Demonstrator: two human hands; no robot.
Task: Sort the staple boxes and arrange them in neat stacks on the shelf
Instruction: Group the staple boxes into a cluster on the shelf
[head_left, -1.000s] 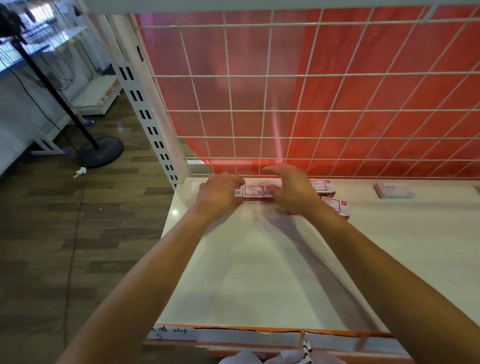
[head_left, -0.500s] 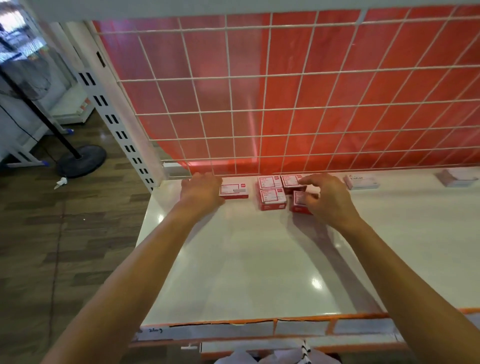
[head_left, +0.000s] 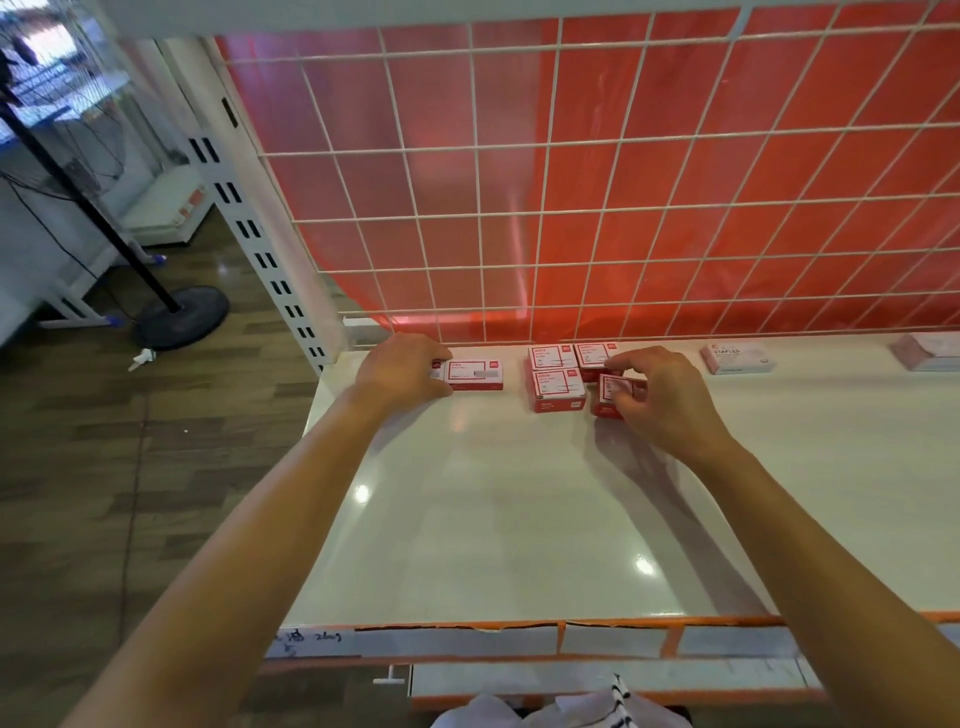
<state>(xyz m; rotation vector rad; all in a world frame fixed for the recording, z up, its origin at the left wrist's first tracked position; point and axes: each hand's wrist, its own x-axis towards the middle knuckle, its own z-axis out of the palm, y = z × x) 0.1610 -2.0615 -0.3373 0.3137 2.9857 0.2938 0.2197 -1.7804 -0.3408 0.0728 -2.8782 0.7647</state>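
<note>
Since a second ago our right hand (head_left: 662, 395) has swung off the lone box (head_left: 475, 375), which our left hand (head_left: 402, 371) holds at the back of the shelf (head_left: 519, 519), and pinches a tilted red box (head_left: 615, 392) beside the cluster (head_left: 558, 387); sorting is in hand, and next we should set it squarely on a stack.

One red-and-white box (head_left: 475, 375) lies flat left of centre, its end gripped by my left hand (head_left: 402, 371). Three matching boxes (head_left: 558, 389) cluster right of it. My right hand (head_left: 665, 400) pinches a fourth box (head_left: 615, 393), tilted. Two pink boxes (head_left: 737, 358) lie far right.
</note>
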